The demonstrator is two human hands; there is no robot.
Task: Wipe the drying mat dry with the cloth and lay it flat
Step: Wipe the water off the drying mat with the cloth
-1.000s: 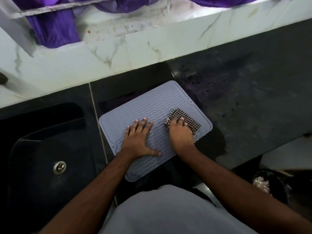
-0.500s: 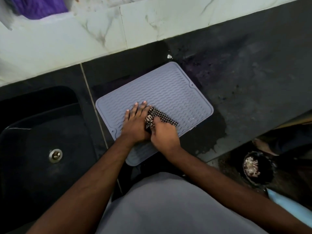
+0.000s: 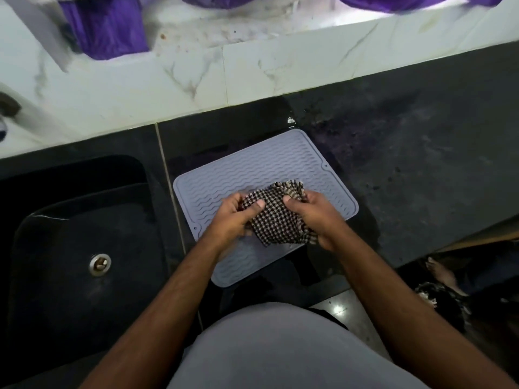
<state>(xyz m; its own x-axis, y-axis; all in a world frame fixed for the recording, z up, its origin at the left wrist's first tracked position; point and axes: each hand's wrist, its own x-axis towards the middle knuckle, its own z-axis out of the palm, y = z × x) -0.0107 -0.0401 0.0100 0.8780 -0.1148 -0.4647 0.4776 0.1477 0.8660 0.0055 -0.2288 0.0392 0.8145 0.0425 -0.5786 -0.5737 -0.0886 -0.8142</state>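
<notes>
The drying mat (image 3: 261,164) lies flat on the dark counter (image 3: 421,153), turned at an angle, with its near corner reaching over the counter edge. I hold the checked cloth (image 3: 276,217) above the middle of the mat with both hands. My left hand (image 3: 234,217) grips the left side of the cloth, the thumb pressed on top of it. My right hand (image 3: 314,217) grips the right side, the fingers curled around the bunched fabric. I cannot tell if the cloth touches the mat. Left of the mat is the black sink (image 3: 70,248) with its metal drain (image 3: 99,264). Behind the counter stands a white marble ledge (image 3: 252,71), and purple fabric (image 3: 109,29) hangs above it.
</notes>
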